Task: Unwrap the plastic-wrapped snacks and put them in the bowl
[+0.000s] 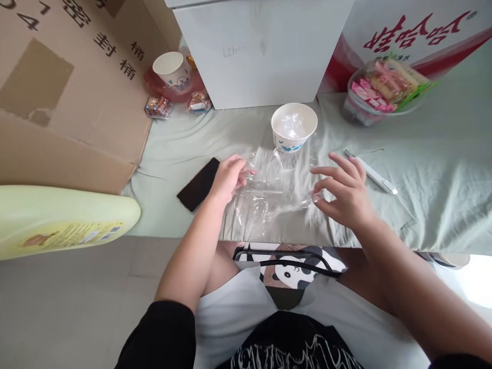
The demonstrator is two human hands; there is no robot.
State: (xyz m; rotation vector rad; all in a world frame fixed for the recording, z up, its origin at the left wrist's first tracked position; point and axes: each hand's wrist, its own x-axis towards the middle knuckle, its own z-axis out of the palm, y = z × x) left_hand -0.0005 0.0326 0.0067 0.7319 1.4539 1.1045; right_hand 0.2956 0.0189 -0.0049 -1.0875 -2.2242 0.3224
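A thin, crinkled sheet of clear plastic film (265, 200) is stretched between my hands, low over the green cloth. My left hand (229, 177) pinches its left edge with curled fingers. On the other side, my right hand (340, 189) grips the right edge between thumb and a fingertip, its other fingers spread. Just beyond the film stands a white paper bowl (295, 147) with blue print, and crumpled clear plastic (292, 125) lies inside it. Close by my left wrist is a dark phone (199, 184). A white utility knife (372, 174) rests beside my right hand.
Behind the bowl rises a white box (261, 56). A tub of wrapped snacks (365, 110) stands at the right rear. To the left are a cardboard box (77, 138), a paper cup (169, 66) and a pale green bottle (69, 205). The cloth-covered table (442, 205) ends near my lap.
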